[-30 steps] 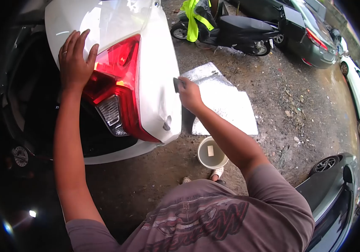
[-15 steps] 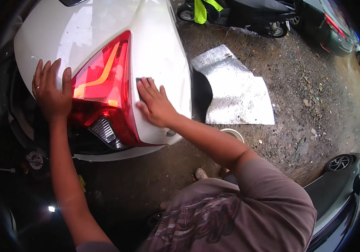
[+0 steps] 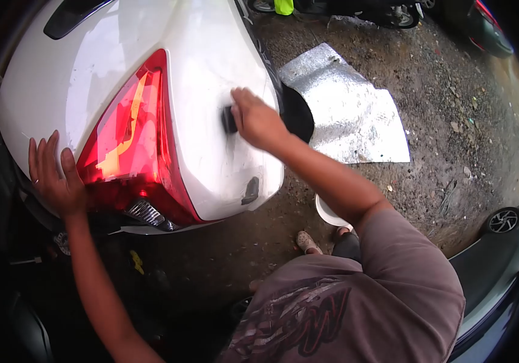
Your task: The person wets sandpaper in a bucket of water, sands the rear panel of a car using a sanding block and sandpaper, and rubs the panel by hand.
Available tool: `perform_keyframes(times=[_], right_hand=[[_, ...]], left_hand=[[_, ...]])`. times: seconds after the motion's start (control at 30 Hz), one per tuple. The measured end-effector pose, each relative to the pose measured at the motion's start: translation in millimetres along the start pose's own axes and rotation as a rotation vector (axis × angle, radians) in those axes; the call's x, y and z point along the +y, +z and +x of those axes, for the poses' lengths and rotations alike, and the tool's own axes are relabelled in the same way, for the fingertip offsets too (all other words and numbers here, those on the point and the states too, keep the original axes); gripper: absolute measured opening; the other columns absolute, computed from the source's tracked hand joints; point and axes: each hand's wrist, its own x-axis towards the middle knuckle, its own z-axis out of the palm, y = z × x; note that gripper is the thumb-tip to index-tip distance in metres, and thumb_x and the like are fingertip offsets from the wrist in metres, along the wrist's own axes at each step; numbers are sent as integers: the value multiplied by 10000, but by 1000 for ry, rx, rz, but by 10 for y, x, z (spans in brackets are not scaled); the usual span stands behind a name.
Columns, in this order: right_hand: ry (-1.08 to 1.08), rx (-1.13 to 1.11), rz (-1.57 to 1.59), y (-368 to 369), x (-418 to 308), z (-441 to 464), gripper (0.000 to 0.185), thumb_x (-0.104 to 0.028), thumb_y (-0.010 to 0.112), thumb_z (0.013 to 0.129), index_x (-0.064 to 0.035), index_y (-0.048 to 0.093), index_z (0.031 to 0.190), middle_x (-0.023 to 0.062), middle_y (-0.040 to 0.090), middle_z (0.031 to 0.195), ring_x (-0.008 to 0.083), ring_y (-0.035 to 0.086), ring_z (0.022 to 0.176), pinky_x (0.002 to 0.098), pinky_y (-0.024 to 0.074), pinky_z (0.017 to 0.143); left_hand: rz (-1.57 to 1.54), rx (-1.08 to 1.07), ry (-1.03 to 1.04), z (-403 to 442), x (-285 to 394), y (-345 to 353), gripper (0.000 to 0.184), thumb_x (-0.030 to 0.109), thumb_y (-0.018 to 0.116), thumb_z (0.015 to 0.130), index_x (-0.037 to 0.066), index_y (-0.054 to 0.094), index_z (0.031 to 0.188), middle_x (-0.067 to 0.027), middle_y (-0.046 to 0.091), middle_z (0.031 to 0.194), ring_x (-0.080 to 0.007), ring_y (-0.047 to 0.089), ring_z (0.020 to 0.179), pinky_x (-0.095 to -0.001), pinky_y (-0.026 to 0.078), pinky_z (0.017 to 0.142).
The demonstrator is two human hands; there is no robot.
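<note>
My right hand is closed round a small dark pad on the white car body panel, to the right of the lit red tail light. Motion blurs the hand and pad slightly. A grey patch shows on the panel's lower corner, below that hand. Spread fingers of my left hand rest on the white bodywork at the tail light's left edge, holding nothing.
A silvery sheet lies on the dirt ground beyond the car. Partly behind my right forearm stands a white bucket. A scooter is at the top, and a dark car at lower right.
The view has shifted over the car. My right hand has moved with the pad from the panel's side edge, past the tail light's edge, to mid-panel. My left hand stays spread on the bodywork.
</note>
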Motion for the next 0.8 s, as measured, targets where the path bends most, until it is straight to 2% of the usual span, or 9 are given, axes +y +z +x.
perform_keyframes(times=[0.07,0.1,0.17,0.23,0.33,0.4,0.57,0.67,0.8], right_hand=[[267,-133,105,-286,162,601,494,-150,530,1054,36,547,1512,260,634,1489,451,591,1381,491,486,1163],[275,-130,110,-257,245,710,494,-150,530,1054,36,547,1512,260,634,1489,451,591,1381,491,486,1163],[225,-87,131,-47,343,846,525,-100,529,1008,38,540,1514,266,628,1489,452,599,1361,474,500,1137],[51,-34,187,276,274,741,579,-89,534,986,6,519,1558,272,552,1576,433,559,1423,469,446,1213],[-97,-122,258,475,-285,29,681,-290,541,1091,67,364,1643,341,280,1734,504,206,1642,643,215,1307],[-148,-167,286,415,-598,-591,753,-346,527,1116,49,250,1695,331,183,1770,479,117,1672,689,127,1306],[-184,-310,306,323,-525,-812,728,-413,444,1145,-94,202,1753,205,137,1826,426,79,1693,708,63,1302],[29,-193,236,556,-55,259,700,-467,336,1169,-92,219,1748,181,156,1826,368,85,1698,660,74,1329],[123,-138,215,647,75,776,733,-464,392,1142,-22,266,1713,216,207,1806,419,124,1684,711,124,1302]], left_hand=[[34,-5,12,-16,-19,1,404,314,593,1096,18,760,1314,-136,753,1355,-397,548,1466,-505,437,1198],[31,-8,20,-24,-11,0,404,314,593,1096,18,760,1314,-136,753,1355,-397,548,1466,-505,437,1198],[20,-19,-10,-18,4,-11,409,315,588,1096,22,755,1328,-134,746,1370,-388,532,1483,-497,430,1206],[25,-28,-28,-23,42,-26,411,316,584,1098,26,752,1335,-131,739,1383,-383,519,1496,-498,427,1209],[29,-43,-56,-17,70,-29,418,320,576,1101,32,744,1352,-123,725,1409,-374,497,1517,-500,413,1220],[30,-57,-53,-7,47,-38,422,323,573,1103,34,739,1363,-119,719,1421,-370,487,1525,-501,404,1227],[77,-66,11,-5,33,-50,445,350,544,1120,41,729,1381,-113,721,1423,-370,493,1520,-494,378,1243],[80,-86,10,11,42,-55,449,351,536,1122,40,729,1382,-114,719,1427,-374,496,1518,-495,373,1245],[126,-96,60,13,-29,-68,456,345,525,1125,35,722,1395,-117,708,1442,-377,495,1520,-497,369,1248]])
